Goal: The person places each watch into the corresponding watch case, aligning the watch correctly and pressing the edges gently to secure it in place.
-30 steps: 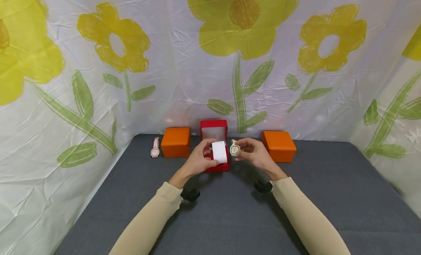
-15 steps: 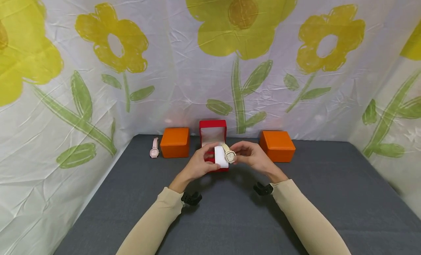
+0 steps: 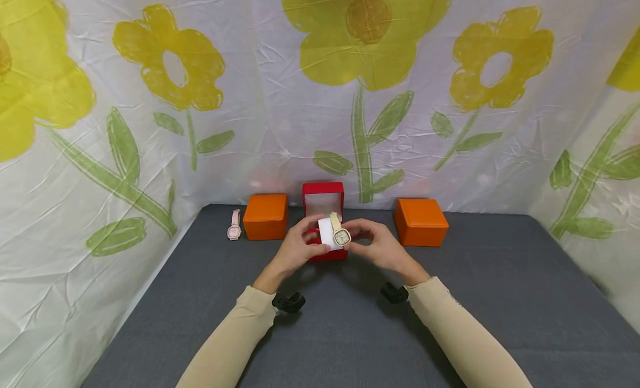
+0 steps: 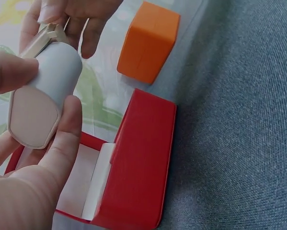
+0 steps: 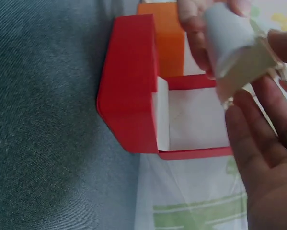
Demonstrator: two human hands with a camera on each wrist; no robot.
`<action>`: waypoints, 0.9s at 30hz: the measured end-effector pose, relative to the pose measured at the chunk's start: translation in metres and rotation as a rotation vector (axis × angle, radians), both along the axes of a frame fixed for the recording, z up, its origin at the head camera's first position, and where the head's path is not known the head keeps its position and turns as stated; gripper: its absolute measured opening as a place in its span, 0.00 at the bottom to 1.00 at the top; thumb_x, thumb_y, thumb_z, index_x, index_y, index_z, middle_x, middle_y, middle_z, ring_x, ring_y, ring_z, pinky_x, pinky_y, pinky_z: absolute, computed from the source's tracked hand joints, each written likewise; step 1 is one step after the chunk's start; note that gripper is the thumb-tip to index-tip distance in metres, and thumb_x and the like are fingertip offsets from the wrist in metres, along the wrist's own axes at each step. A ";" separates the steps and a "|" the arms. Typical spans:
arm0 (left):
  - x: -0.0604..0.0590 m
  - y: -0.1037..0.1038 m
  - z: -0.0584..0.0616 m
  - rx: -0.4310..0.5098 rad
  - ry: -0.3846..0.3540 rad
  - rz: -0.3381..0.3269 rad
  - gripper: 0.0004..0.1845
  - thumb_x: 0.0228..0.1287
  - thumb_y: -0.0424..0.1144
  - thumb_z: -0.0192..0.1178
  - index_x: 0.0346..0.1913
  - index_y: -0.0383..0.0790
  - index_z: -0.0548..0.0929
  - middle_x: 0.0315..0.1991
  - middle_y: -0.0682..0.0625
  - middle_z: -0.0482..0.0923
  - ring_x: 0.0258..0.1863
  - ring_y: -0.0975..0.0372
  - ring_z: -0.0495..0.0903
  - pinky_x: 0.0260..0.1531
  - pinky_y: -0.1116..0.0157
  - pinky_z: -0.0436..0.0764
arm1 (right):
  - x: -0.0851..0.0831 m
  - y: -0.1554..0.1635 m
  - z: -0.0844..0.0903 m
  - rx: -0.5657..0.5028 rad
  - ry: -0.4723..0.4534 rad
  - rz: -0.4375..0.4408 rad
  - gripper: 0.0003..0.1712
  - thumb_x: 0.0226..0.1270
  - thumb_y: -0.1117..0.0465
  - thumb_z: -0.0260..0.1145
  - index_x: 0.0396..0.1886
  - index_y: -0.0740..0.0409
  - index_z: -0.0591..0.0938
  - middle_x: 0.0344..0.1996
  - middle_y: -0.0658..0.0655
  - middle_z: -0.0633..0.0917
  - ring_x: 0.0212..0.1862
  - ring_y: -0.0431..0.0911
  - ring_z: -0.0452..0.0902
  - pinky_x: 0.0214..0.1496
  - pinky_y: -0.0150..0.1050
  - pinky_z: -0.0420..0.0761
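My left hand grips a white watch cushion just above an open red box. My right hand pinches a cream watch and holds it against the cushion's right side, its face towards me. In the left wrist view my thumb and fingers clasp the cushion, and the cream strap lies over its far end. In the right wrist view the strap wraps the cushion above the red box's white-lined hollow.
Two shut orange boxes stand at the back, one left and one right of the red box. A pink watch lies flat at the far left by the flowered backdrop. The grey table runs towards me.
My right hand has carried the cream watch leftward until it meets the cushion. The left hand has kept the cushion over the red box, shifting slightly left.
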State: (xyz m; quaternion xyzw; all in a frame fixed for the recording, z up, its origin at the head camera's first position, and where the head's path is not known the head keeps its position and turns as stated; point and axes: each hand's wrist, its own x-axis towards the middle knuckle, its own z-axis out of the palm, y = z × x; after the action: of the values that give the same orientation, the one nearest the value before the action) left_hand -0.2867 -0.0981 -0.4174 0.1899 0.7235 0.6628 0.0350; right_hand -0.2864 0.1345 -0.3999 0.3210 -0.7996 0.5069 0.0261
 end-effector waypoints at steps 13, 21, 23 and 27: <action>0.002 -0.001 0.005 0.069 -0.084 -0.031 0.39 0.56 0.25 0.66 0.70 0.38 0.62 0.64 0.39 0.63 0.55 0.47 0.72 0.47 0.60 0.80 | 0.005 -0.010 -0.009 0.093 0.330 -0.085 0.31 0.53 0.68 0.74 0.58 0.55 0.75 0.43 0.50 0.80 0.43 0.43 0.75 0.49 0.47 0.78; 0.001 -0.002 0.007 0.060 -0.102 -0.046 0.41 0.55 0.24 0.65 0.72 0.36 0.58 0.66 0.39 0.60 0.58 0.46 0.70 0.49 0.59 0.80 | 0.005 -0.011 -0.010 0.066 0.379 -0.071 0.31 0.54 0.70 0.73 0.58 0.58 0.74 0.46 0.52 0.80 0.42 0.42 0.75 0.48 0.48 0.79; 0.003 -0.002 0.011 0.050 -0.107 -0.051 0.42 0.55 0.23 0.65 0.72 0.35 0.58 0.66 0.38 0.60 0.58 0.45 0.70 0.50 0.59 0.79 | 0.005 -0.011 -0.009 0.071 0.379 -0.070 0.31 0.55 0.70 0.72 0.59 0.58 0.74 0.46 0.52 0.80 0.41 0.42 0.75 0.48 0.46 0.79; 0.013 -0.002 0.024 0.037 -0.109 -0.050 0.40 0.56 0.23 0.64 0.71 0.32 0.58 0.65 0.36 0.61 0.58 0.43 0.69 0.50 0.59 0.79 | 0.006 -0.011 -0.010 0.084 0.381 -0.075 0.31 0.55 0.70 0.72 0.60 0.58 0.73 0.45 0.51 0.80 0.41 0.41 0.75 0.47 0.45 0.80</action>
State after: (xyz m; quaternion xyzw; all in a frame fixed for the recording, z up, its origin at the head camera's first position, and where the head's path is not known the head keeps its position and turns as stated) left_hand -0.2742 -0.0996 -0.3938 0.1723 0.7033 0.6841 0.0874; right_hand -0.2807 0.1237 -0.4094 0.3819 -0.8120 0.4018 0.1827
